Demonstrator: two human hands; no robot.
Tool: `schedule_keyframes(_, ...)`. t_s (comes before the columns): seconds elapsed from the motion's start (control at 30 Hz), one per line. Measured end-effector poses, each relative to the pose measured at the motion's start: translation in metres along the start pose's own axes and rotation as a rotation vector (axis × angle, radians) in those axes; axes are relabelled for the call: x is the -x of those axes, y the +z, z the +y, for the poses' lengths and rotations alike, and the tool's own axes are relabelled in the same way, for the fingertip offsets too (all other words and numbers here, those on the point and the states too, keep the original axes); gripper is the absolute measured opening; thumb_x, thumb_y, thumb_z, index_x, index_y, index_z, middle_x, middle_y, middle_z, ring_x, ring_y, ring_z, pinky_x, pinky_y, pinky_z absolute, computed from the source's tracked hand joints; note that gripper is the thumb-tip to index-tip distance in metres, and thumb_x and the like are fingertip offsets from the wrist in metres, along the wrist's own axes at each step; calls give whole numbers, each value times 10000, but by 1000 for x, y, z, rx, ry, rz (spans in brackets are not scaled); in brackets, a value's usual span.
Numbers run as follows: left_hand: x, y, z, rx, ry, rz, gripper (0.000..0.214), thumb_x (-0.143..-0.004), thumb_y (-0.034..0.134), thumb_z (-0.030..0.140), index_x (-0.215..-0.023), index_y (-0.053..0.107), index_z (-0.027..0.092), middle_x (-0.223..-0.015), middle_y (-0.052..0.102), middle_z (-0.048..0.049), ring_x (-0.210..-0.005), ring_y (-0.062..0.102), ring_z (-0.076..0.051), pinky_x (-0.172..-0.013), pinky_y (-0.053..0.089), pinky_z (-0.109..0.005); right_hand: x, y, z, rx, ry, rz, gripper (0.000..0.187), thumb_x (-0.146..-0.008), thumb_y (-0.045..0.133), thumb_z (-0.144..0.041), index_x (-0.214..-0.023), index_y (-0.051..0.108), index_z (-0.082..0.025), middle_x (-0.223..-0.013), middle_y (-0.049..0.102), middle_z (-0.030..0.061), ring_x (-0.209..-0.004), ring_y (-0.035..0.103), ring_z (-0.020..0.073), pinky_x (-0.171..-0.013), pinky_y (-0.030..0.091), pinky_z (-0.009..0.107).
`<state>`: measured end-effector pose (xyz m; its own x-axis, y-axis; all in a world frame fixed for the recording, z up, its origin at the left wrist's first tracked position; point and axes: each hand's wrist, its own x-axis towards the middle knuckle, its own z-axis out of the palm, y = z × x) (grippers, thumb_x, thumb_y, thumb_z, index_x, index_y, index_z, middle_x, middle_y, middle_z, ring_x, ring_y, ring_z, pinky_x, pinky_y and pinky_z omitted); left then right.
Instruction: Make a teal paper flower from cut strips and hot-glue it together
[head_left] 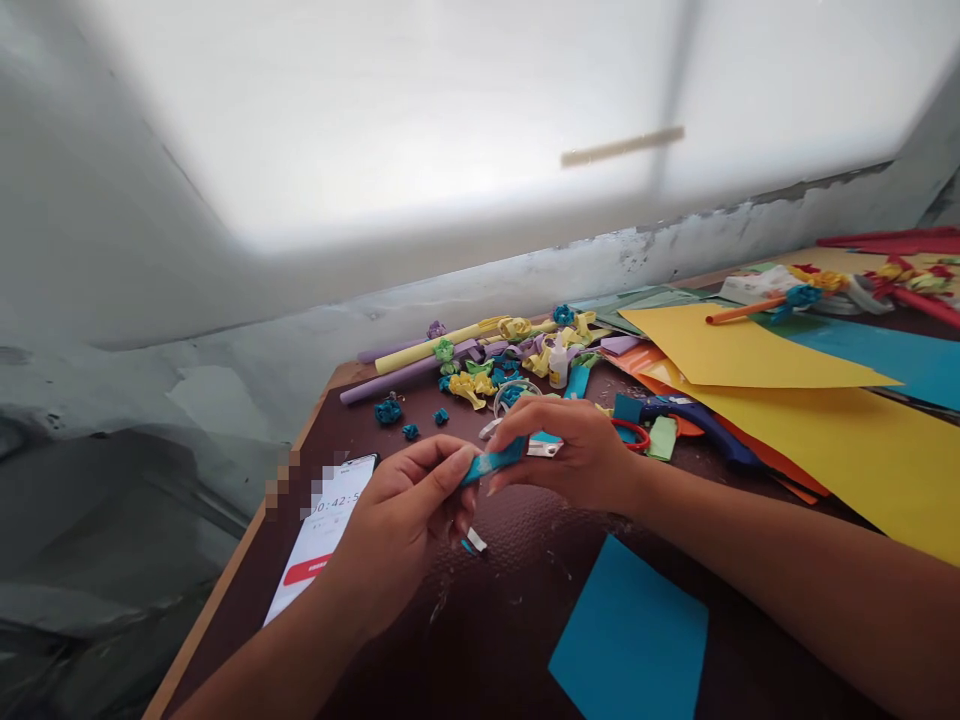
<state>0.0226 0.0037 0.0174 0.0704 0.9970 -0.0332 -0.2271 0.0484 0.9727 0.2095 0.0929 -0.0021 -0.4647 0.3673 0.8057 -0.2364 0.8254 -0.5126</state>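
Note:
Between my two hands is a blue paper strip [495, 461], with a whitish smear on its surface. My left hand [420, 490] pinches the strip's near end between thumb and fingers. At the other end, the curled fingers of my right hand [574, 450] grip it; their tips partly hide the paper. A blue paper sheet [634, 630] lies on the table below my right forearm. Small crumpled blue paper flowers [388, 411] rest beyond my left hand. A small white glue bottle [558, 362] stands behind my right hand.
A phone [322, 540] showing a timer lies left of my left hand. Rolled paper tubes [405, 378] and curled paper pieces sit along the wall. Scissors with red handles [634, 435], a dark blue-handled tool [705, 425] and yellow sheets [840, 440] are at the right.

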Motion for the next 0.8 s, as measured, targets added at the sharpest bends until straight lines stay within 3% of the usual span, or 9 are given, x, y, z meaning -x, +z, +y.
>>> schedule_keyframes(0.23,-1,-5,2,18,24,-22,153,-898,758,329,-951,700,198,-601,618,22,-504,504,-62,-476,407,-135,-1,-7,-4,167,-109,-143,184,-937,738,-265,-1118,744,-232,-977,738,66,-891,709,169,-803,587,306)
schedule_keyframes(0.37,-1,-5,-3,26,-1,-58,150,-933,712,330,-1005,675,203,-617,630,20,-508,515,-69,-486,420,-147,-1,-4,-7,246,-128,-192,118,-985,670,-253,-1065,752,-225,-950,734,66,-875,697,163,-788,569,294)
schedule_keyframes(0.47,-1,-5,-8,28,18,-56,137,-950,687,326,-1021,664,211,-673,651,15,-557,556,-84,-520,453,-168,-1,-2,-6,281,-75,-178,103,-993,655,-250,-1031,745,-217,-925,731,64,-865,694,166,-778,562,295)
schedule_keyframes(0.8,-2,0,-8,-187,317,118,131,-900,739,265,-974,644,214,-748,665,42,-618,605,-95,-617,496,-210,4,9,-4,65,120,-25,135,-933,722,-227,-1061,764,-245,-1027,756,45,-920,727,170,-832,609,317)
